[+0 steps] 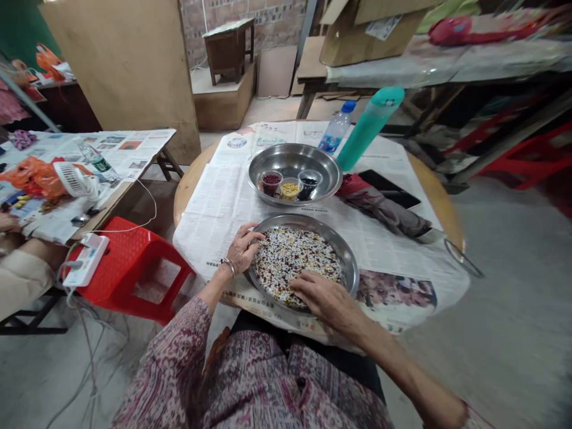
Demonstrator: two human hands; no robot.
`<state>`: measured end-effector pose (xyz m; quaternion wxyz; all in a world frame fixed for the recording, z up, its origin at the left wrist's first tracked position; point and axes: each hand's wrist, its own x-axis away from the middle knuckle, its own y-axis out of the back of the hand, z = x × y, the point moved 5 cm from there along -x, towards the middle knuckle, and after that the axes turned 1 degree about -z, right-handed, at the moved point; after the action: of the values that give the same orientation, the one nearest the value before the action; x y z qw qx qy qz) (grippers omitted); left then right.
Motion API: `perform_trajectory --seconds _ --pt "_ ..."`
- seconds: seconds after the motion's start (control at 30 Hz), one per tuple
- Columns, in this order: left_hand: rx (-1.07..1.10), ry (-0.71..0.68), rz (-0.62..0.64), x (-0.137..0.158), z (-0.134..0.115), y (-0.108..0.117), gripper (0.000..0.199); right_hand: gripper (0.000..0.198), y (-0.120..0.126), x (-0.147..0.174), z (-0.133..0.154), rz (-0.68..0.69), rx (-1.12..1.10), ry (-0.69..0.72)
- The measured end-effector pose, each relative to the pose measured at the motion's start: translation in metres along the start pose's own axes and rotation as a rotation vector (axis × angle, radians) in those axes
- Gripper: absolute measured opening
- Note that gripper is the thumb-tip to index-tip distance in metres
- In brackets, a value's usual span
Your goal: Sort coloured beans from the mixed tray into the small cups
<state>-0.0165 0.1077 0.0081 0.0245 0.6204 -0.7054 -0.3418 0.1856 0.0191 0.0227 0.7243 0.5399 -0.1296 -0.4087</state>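
Note:
A round shallow metal tray [353, 262] lies on the newspaper-covered table, spread with a mix of white grains and red, black and yellow beans [297, 256]. My left hand [243, 249] is at its left rim, fingers curled over the edge. Over the near part of the mix, my right hand [322, 295] has its fingers bent down together, tips touching the grains; whatever they pinch is hidden. Behind the tray sits a deeper metal basin [295, 156]. Inside it stand three clear cups, with red beans [271, 180], yellow beans [290, 189] and black beans [309, 181].
Past the basin stand a clear bottle with a blue cap [336, 128] and a teal bottle [370, 128]. A folded umbrella [384, 208] and a black tablet [388, 187] lie at right. A red stool [134, 268] bears a power strip [87, 259]; another person's arm shows far left.

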Motion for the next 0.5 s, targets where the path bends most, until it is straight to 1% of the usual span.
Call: perform_trajectory --seconds 0.17,0.23,0.37,0.5 --pt "-0.007 0.014 0.016 0.000 -0.003 0.001 0.023 0.021 0.006 -0.004 -0.035 -0.066 0.163 -0.197" --pt "-0.007 0.018 0.018 0.000 -0.004 0.001 0.023 0.023 0.010 -0.009 -0.043 -0.110 0.174 -0.235" --pt "-0.025 0.029 0.022 0.000 -0.003 0.002 0.024 0.025 0.015 -0.023 -0.041 -0.189 0.162 -0.232" --pt "-0.038 0.024 0.024 0.000 -0.004 0.002 0.024 0.027 0.011 -0.036 -0.031 -0.193 0.271 -0.229"
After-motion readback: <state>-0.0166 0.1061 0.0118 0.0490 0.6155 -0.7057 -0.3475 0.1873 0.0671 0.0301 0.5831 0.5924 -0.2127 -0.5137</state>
